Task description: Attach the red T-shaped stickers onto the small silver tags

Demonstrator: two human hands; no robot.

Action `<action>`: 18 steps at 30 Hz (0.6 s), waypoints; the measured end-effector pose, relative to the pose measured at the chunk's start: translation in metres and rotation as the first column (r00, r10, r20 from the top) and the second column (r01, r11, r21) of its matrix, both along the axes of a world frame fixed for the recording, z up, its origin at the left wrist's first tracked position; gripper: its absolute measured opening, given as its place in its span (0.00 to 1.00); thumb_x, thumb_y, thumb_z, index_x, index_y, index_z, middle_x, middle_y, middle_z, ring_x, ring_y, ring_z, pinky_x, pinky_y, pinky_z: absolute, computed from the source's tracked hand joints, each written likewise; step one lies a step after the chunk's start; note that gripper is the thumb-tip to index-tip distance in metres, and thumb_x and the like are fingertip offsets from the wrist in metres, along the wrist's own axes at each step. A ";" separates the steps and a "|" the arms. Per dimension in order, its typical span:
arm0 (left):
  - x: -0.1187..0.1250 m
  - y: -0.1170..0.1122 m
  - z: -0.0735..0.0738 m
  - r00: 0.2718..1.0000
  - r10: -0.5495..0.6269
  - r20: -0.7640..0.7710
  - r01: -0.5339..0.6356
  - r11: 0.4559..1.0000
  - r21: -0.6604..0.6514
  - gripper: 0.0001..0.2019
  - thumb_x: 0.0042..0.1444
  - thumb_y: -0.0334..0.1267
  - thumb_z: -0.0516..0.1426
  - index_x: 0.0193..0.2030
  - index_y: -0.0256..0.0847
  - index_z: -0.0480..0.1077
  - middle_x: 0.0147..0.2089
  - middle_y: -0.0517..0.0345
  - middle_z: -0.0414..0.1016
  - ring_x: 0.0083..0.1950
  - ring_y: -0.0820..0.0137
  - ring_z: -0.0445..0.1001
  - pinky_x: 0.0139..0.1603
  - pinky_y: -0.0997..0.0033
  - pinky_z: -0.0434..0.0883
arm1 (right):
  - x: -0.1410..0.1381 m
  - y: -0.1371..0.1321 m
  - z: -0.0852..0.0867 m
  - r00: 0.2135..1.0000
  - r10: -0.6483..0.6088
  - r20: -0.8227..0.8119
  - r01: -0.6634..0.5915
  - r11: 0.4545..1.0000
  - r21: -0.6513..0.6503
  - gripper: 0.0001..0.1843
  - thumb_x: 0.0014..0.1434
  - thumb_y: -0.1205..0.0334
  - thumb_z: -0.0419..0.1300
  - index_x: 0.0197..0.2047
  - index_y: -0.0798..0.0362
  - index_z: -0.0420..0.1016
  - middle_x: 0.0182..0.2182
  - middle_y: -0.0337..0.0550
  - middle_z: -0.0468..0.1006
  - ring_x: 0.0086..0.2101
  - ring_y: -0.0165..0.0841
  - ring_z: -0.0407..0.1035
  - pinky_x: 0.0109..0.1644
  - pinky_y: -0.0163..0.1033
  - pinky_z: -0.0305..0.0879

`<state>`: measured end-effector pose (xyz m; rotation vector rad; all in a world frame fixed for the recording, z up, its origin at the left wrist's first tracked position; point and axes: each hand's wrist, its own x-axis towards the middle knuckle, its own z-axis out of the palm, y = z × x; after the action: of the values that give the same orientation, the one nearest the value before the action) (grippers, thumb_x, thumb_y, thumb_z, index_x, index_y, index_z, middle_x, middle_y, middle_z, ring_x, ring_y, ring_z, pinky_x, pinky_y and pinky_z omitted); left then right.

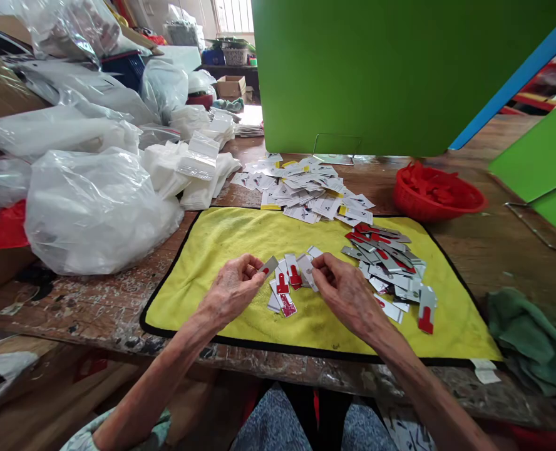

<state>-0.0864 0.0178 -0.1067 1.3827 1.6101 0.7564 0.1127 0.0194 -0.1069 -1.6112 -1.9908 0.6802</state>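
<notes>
Between thumb and fingers, my left hand [233, 285] pinches a small grey metal plate [270, 265] with a bit of red on it. My right hand [341, 288] grips the edge of a pale flat piece [307, 269], possibly a plate or a card. Between the hands lie several small plates with red parts [282, 285] on a yellow cloth [240, 235] with black edging. To the right is a heap of grey and red plates [391, 257]. Behind them spreads a pile of white printed cards [310, 188], some with yellow bands.
A red basket [440, 210] of red pieces stands at the back right, near a crumpled green cloth [536, 341]. Upright green boards [353, 75] rise at the back. Full plastic bags [94, 210] and white packets [184, 172] crowd the left.
</notes>
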 end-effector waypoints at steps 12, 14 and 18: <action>-0.007 0.000 -0.002 0.972 0.158 0.172 -0.160 0.987 -0.002 0.11 0.41 0.45 0.62 0.25 0.41 0.68 0.21 0.65 0.65 0.24 0.75 0.59 0.25 0.75 0.56 | -0.022 0.012 -0.012 0.994 0.043 0.101 -0.044 0.999 0.005 0.06 0.56 0.67 0.60 0.30 0.50 0.66 0.31 0.44 0.77 0.34 0.38 0.71 0.38 0.40 0.61; -0.007 0.000 -0.001 0.966 0.163 0.199 -0.164 0.986 -0.011 0.12 0.41 0.46 0.62 0.25 0.41 0.67 0.22 0.64 0.67 0.25 0.75 0.61 0.26 0.75 0.58 | -0.019 0.015 -0.009 0.996 0.039 0.075 -0.038 0.999 -0.013 0.08 0.55 0.68 0.58 0.27 0.49 0.64 0.27 0.42 0.75 0.30 0.36 0.69 0.36 0.39 0.59; -0.005 0.003 0.000 0.957 0.169 0.234 -0.171 0.985 -0.015 0.15 0.40 0.49 0.61 0.25 0.41 0.66 0.22 0.64 0.67 0.24 0.75 0.63 0.28 0.75 0.60 | -0.011 0.019 -0.005 1.000 0.015 -0.028 -0.016 0.999 -0.048 0.05 0.51 0.68 0.58 0.29 0.50 0.65 0.25 0.38 0.73 0.27 0.33 0.65 0.33 0.38 0.57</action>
<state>-0.0911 0.0204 -0.1062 1.1208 1.5523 0.9880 0.1021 0.0380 -0.1116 -1.6069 -1.9831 0.7573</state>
